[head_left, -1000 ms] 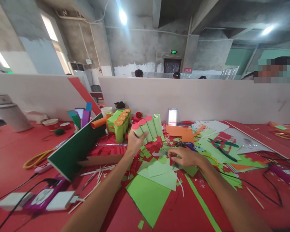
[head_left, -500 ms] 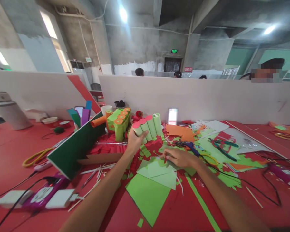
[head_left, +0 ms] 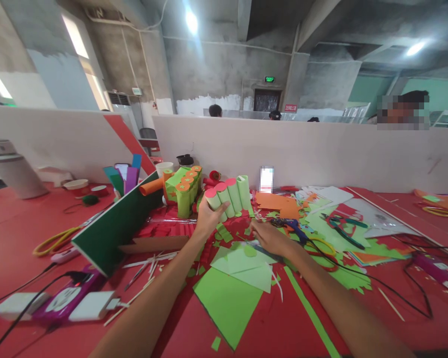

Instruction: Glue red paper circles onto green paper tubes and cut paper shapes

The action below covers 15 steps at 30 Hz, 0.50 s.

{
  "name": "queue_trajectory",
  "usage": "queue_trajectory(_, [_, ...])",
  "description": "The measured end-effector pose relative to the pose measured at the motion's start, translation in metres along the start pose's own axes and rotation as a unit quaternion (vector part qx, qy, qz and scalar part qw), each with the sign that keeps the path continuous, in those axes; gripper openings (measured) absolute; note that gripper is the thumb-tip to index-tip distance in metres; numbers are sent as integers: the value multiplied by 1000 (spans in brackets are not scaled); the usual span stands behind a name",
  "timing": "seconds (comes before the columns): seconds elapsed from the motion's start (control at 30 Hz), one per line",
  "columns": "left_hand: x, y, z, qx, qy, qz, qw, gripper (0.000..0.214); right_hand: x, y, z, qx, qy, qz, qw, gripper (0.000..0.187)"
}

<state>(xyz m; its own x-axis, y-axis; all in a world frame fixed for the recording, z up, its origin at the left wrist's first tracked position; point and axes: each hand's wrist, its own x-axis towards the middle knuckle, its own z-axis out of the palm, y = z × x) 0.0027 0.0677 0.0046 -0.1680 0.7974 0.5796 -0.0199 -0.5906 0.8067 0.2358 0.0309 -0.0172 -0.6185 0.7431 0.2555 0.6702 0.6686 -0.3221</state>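
My left hand [head_left: 211, 214] is closed around a row of light green paper tubes [head_left: 234, 196], held tilted above the table. Pink discs cap most of the tubes; the rightmost has a rolled end with no pink on it. Just right of them, my right hand [head_left: 271, 236] is raised over the paper scraps, its fingers curled together. Whatever those fingers pinch is too small to make out. Below it lie pale green paper sheets [head_left: 242, 266] and a brighter green sheet [head_left: 229, 303]. A green-and-orange paper model [head_left: 184, 186] stands left of the tubes.
A glue gun [head_left: 293, 226] and pliers [head_left: 345, 231] lie on the right, their surroundings strewn with scraps. On the left are a green board [head_left: 119, 226], a power strip [head_left: 65, 298] and yellow-handled scissors [head_left: 56, 241]. A phone [head_left: 267, 179] leans against the white partition [head_left: 306, 149].
My right hand has risen slightly off the pale green sheets and its fingers have curled in. My left hand and the tubes stay nearly where they were.
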Motion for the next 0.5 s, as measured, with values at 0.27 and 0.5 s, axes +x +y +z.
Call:
queue_trajectory(0.27, [0,0,-1,4,1,-4,1000,48,-8,-1,-19,-38,-47,-19,998,19])
queue_trajectory(0.5, [0,4,1,13,4,0,1000,51,1,-1,-11,-40,21,33,998,39])
